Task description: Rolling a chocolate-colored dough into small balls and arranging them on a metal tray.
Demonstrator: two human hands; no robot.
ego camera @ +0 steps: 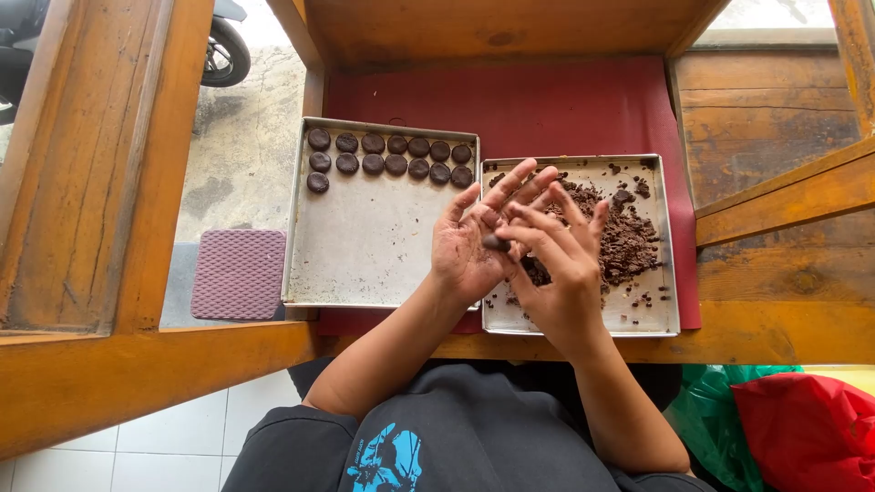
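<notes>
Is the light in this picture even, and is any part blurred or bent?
Head view: soft, even daylight with only faint shadows; the left tray shows dull sheen, no hard glare; both hands are sharp; the wooden beams bow near the edges from the wide lens.

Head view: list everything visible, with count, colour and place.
dough discs: thirteen, dark brown, top of left tray
left tray: one, metal, on mat
right tray: one, metal, beside it
crumbly dough: one heap, dark brown, right tray
mat: one, dark red, under trays
table: one, wooden
quilted pad: one, purple, left below
bags: green, red, lower right
dough piece: one, between palms
left hand
right hand
</notes>
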